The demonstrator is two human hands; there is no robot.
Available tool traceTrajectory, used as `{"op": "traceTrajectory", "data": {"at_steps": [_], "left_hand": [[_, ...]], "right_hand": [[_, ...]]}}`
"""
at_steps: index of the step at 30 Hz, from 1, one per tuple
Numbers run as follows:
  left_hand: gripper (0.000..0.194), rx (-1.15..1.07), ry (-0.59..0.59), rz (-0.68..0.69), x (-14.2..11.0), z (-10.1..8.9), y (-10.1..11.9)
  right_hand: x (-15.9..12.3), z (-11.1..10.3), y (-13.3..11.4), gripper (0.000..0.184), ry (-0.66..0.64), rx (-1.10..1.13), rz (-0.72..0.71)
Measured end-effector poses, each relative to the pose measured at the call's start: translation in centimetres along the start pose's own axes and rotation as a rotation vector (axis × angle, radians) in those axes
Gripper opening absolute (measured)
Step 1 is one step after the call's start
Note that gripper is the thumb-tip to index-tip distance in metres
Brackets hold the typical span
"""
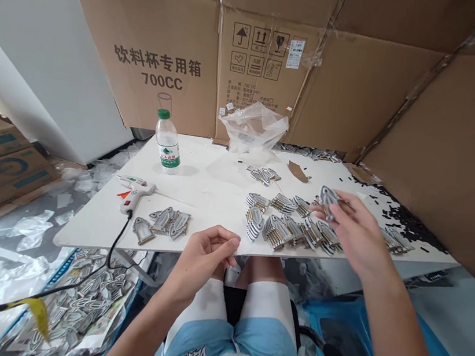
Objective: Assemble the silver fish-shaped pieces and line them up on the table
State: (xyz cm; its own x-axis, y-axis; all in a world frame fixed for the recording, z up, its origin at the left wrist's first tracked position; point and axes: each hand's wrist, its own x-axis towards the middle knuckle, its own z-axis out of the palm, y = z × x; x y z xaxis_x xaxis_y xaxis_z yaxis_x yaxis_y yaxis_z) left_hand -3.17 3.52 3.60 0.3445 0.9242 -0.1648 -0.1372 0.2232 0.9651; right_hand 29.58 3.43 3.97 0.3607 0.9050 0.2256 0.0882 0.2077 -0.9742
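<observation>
My right hand (355, 231) is raised over the right part of the white table (212, 198). Between its thumb and fingers is a small stack of silver arch-shaped metal pieces (328, 199). Just below and left of it lie several stacks of the same pieces (278, 230), some with brass-coloured ends. My left hand (213, 250) is at the table's front edge, fingers curled and thumb pressed toward them; whether anything small is inside is hidden. Farther left on the table rests a loose group of metal pieces (165, 222).
A white glue gun (134, 193) with a black cord lies at left, near a green-capped bottle (167, 142). A plastic bag (255, 128) stands against the cardboard wall (173, 29). Small black bits (407, 221) cover the right side. A blue crate (62, 266) of metal pieces sits below left.
</observation>
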Motion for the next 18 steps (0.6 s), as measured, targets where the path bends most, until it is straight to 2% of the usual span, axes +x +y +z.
{"op": "traceTrajectory", "data": {"at_steps": [3, 5, 7, 10, 13, 18], "left_hand": [[0.038, -0.004, -0.012, 0.001, 0.1, 0.0, -0.1], [0.039, -0.002, -0.017, 0.004, 0.2, -0.1, -0.2], [0.039, -0.005, -0.015, 0.01, 0.2, -0.2, -0.2], [0.04, -0.016, -0.003, 0.02, 0.3, -0.5, 0.0], [0.04, -0.011, 0.018, 0.021, 0.2, -0.7, 0.3], [0.039, -0.009, 0.037, 0.021, 0.0, -1.4, 0.8]], "right_hand": [[7.8, -1.7, 2.0, 0.046, -0.039, -0.249, 0.105], [12.1, -1.7, 3.7, 0.038, -0.088, -0.425, 0.188], [15.3, -0.9, 5.5, 0.029, -0.118, -0.534, 0.22], [18.1, 0.5, 8.0, 0.023, -0.179, -0.678, 0.251], [19.8, 1.2, 9.7, 0.029, -0.272, -0.823, 0.292], [22.2, 1.5, 10.5, 0.034, -0.396, -1.02, 0.304]]}}
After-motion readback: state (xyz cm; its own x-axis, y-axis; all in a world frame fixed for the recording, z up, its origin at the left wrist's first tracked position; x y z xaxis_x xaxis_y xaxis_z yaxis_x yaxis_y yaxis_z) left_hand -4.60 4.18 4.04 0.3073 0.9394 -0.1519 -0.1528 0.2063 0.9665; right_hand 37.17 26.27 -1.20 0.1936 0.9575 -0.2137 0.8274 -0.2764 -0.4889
